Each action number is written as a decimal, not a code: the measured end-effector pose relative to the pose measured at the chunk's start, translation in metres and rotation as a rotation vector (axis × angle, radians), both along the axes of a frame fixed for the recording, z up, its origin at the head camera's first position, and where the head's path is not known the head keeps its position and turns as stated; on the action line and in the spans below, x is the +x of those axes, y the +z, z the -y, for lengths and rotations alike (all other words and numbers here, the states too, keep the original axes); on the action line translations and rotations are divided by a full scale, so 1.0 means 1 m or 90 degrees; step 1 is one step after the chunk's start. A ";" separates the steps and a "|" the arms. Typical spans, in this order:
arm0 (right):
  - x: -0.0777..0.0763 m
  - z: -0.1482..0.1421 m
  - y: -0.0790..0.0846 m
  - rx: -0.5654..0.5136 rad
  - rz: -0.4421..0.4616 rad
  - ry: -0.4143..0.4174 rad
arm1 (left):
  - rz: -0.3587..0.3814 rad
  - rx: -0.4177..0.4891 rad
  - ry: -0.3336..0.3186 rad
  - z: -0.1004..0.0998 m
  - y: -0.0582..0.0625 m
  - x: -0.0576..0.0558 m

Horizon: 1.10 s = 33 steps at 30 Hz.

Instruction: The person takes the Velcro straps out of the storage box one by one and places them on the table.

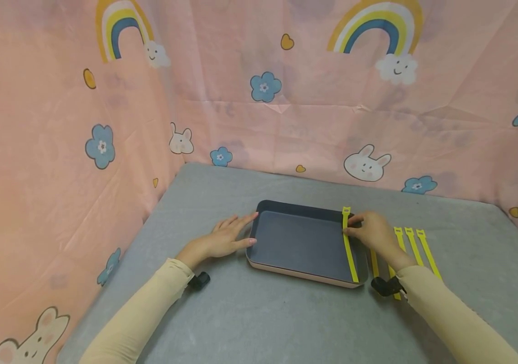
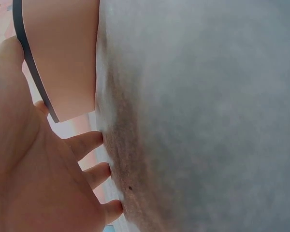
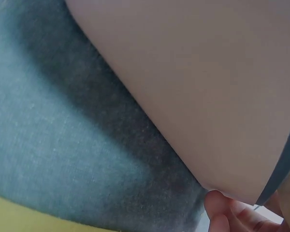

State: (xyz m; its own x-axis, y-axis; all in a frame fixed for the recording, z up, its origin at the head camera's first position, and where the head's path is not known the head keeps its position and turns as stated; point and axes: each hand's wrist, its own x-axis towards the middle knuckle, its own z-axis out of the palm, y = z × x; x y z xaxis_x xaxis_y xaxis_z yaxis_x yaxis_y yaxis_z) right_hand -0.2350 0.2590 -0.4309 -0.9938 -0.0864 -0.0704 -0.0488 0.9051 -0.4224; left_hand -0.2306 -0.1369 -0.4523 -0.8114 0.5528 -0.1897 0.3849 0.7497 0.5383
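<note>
A shallow baking tray (image 1: pixel 300 245), dark grey inside and pinkish outside, lies on the grey cloth. My left hand (image 1: pixel 220 243) spreads its straight fingers at the tray's left end, thumb and index finger at the rim; the other fingertips reach the cloth in the left wrist view. At the opposite end, thumb and index finger of my right hand (image 1: pixel 374 233) pinch a yellow cable tie (image 1: pixel 350 258) with a slotted head. The tie runs lengthwise from the far rim to the near rim. In the right wrist view, fingers (image 3: pixel 217 208) sit beside the tray's outer wall (image 3: pixel 198 87).
Several more yellow cable ties (image 1: pixel 428 253) lie side by side right of the tray, partly covered by my right forearm. Pink patterned curtains (image 1: pixel 259 126) stand around the table's back and sides. Grey cloth (image 1: pixel 268 323) stretches in front of the tray.
</note>
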 end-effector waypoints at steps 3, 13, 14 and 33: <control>-0.002 0.001 -0.002 -0.001 0.006 0.000 | -0.002 0.000 0.001 0.000 0.000 0.000; -0.004 0.000 -0.004 -0.002 -0.018 0.008 | 0.000 0.003 0.003 0.000 0.001 0.001; -0.005 0.000 -0.004 -0.002 -0.019 0.007 | -0.001 0.003 0.003 0.000 0.001 0.001; -0.003 0.000 -0.005 -0.017 -0.041 0.000 | -0.005 -0.010 0.005 -0.001 0.002 0.001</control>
State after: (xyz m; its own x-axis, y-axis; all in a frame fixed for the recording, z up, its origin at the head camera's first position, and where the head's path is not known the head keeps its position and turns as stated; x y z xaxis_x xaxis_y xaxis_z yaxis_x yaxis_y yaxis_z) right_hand -0.2381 0.2591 -0.4363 -0.9961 -0.0880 -0.0046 -0.0769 0.8936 -0.4422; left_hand -0.2295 -0.1361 -0.4508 -0.8174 0.5432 -0.1916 0.3830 0.7610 0.5237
